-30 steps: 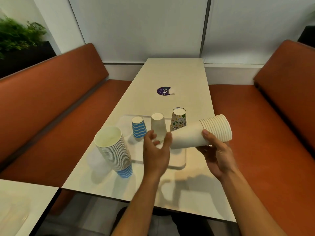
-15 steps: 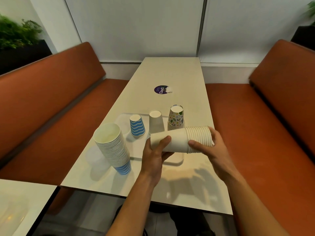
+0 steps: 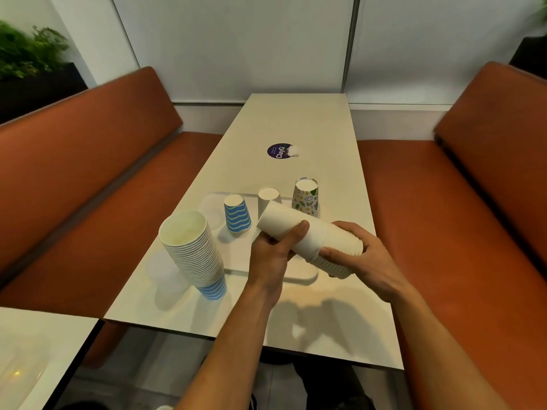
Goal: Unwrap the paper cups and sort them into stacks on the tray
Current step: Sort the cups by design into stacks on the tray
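**White cup stack now gripped at both ends**

The white cup stack (image 3: pixel 307 236) is held nearly level above the near part of the tray (image 3: pixel 305 274). A second earlier it was carried by the right hand (image 3: pixel 359 255) alone, with the left hand (image 3: pixel 273 251) spread open beside it. The narrow base end is now wrapped by the left hand's fingers and thumb, and the rim end is clasped by the right. A cup is probably about to be pulled off for sorting. Beyond, a blue wavy cup (image 3: pixel 236 214), a white cup (image 3: pixel 268 198) and a patterned cup (image 3: pixel 306 196) are set upside down on the tray. A tall stack (image 3: pixel 192 250) stands on the surface (image 3: pixel 296 119) just left of the tray.
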